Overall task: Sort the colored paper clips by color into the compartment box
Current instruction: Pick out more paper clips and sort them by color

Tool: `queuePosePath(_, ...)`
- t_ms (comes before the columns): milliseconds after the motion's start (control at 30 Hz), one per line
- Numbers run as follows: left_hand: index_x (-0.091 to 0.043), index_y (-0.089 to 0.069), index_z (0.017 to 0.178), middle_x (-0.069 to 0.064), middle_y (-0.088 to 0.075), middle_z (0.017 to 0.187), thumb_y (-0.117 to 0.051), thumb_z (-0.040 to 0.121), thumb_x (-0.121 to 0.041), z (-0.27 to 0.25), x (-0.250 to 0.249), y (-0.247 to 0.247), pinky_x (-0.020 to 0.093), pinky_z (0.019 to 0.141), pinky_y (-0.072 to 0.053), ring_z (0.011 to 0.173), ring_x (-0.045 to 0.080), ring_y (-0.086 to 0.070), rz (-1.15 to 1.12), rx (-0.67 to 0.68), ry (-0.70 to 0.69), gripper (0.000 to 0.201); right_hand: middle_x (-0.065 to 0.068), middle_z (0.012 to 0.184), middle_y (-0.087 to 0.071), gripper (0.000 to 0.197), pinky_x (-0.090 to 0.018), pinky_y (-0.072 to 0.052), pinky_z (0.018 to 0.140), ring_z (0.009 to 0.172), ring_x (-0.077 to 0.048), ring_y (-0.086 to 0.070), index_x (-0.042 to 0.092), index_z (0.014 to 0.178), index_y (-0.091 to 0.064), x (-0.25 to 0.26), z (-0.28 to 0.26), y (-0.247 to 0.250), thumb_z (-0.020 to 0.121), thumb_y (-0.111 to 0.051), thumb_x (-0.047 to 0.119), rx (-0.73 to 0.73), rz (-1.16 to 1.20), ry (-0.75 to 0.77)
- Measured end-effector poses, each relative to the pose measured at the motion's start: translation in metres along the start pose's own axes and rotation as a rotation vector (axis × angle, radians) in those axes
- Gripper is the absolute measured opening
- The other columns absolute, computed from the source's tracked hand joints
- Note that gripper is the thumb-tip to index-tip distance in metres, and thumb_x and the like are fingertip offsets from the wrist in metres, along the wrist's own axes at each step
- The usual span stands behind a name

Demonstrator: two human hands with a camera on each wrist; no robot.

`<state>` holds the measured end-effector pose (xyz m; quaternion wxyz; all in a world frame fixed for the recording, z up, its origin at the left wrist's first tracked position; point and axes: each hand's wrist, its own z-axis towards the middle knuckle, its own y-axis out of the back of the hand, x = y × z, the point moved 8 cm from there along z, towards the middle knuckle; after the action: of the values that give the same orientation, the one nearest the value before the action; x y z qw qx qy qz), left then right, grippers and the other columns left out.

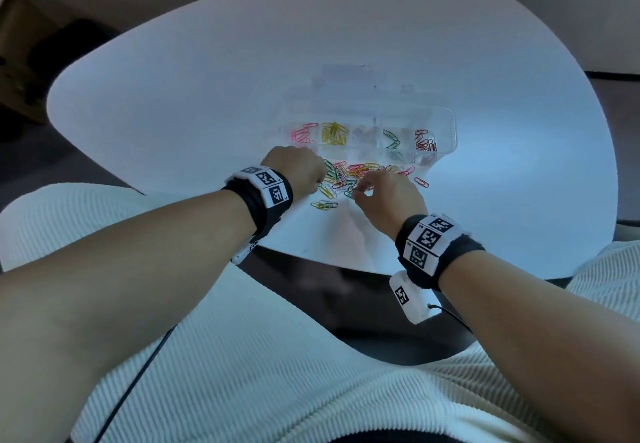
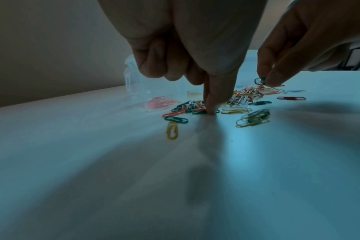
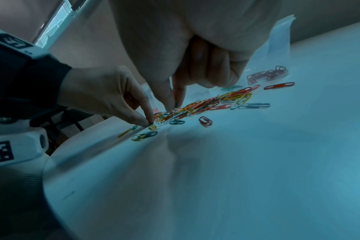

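The clear compartment box [image 1: 450,120] lies on the white table and holds pink, yellow, pale, green and red clips in separate cells. A loose pile of mixed paper clips [image 1: 363,174] lies just in front of it. My left hand [image 1: 320,184] is at the pile's left end. Its thumb and forefinger tips are pressed together on a green clip [image 2: 199,112] on the table, and its other fingers are curled. My right hand [image 1: 356,193] pinches another green clip [image 2: 258,80] just above the pile [image 3: 206,104].
A few clips lie apart: a red one [image 1: 421,182] to the right and a yellow-green cluster [image 1: 323,205] nearer me. The table's near edge [image 1: 311,255] is close behind my wrists, with my lap in ribbed white fabric below. The box's lid [image 3: 282,32] stands open behind it.
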<state>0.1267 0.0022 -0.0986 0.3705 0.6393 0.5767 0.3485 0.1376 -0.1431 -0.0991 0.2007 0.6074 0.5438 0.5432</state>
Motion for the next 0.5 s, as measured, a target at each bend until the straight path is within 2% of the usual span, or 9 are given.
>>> queuePosePath(33,-0.018,-0.069,0.089,0.005,-0.067,0.092,-0.051,0.088,-0.014,0.0006,-0.0015,-0.0015,0.028,0.059,-0.039,0.072,0.028,-0.058,0.025,0.004,-0.006,0.019,0.004,0.09,-0.063,0.011,-0.027,-0.04,0.065,0.084,-0.021,-0.059,0.024,0.089,-0.066,-0.001,-0.0003,0.0002,0.09,-0.058,0.031,-0.003,0.016,-0.003)
queuePosePath(100,-0.017,-0.066,0.094,0.005,-0.066,0.092,-0.05,0.089,-0.014,0.0017,-0.002,-0.0029,0.029,0.059,-0.037,0.07,0.027,-0.054,0.041,-0.008,-0.016,0.018,0.005,0.087,-0.059,0.01,-0.027,-0.039,0.065,0.083,-0.021,-0.057,0.025,0.088,-0.065,-0.0037,-0.0008,0.0005,0.089,-0.059,0.031,-0.005,0.042,-0.017)
queuePosePath(200,-0.027,-0.059,0.105,0.002,-0.063,0.099,-0.049,0.093,-0.019,0.0033,-0.003,-0.0029,0.03,0.065,-0.039,0.08,0.025,-0.056,-0.01,-0.032,-0.068,0.018,0.007,0.083,-0.056,0.008,-0.027,-0.038,0.065,0.08,-0.018,-0.053,0.025,0.088,-0.065,-0.0075,-0.0009,0.0008,0.089,-0.06,0.032,-0.004,0.058,-0.034)
queuePosePath(333,-0.032,-0.066,0.104,-0.001,-0.064,0.104,-0.05,0.094,-0.025,0.0045,-0.0017,-0.0019,0.029,0.068,-0.04,0.091,0.026,-0.06,0.012,-0.034,-0.067,0.021,0.007,0.081,-0.055,0.007,-0.027,-0.037,0.064,0.079,-0.019,-0.055,0.027,0.084,-0.062,-0.0098,-0.0018,0.0031,0.088,-0.06,0.032,-0.008,0.081,-0.045)
queuePosePath(433,-0.029,-0.069,0.101,0.0,-0.064,0.103,-0.049,0.093,-0.024,0.0061,0.0013,-0.0008,0.029,0.067,-0.039,0.09,0.027,-0.061,0.014,-0.018,-0.03,0.022,0.005,0.082,-0.055,0.009,-0.029,-0.039,0.065,0.079,-0.02,-0.055,0.023,0.087,-0.063,-0.0073,-0.0031,0.005,0.089,-0.059,0.031,-0.003,0.101,-0.053)
queuePosePath(500,-0.023,-0.069,0.097,0.003,-0.065,0.098,-0.05,0.091,-0.022,0.0061,0.0003,-0.0013,0.029,0.064,-0.039,0.084,0.027,-0.062,0.044,-0.001,-0.017,0.02,0.001,0.078,-0.055,0.016,-0.032,-0.04,0.064,0.074,-0.022,-0.052,0.016,0.081,-0.058,-0.0051,-0.004,0.0042,0.09,-0.053,0.027,0.023,0.198,-0.077)
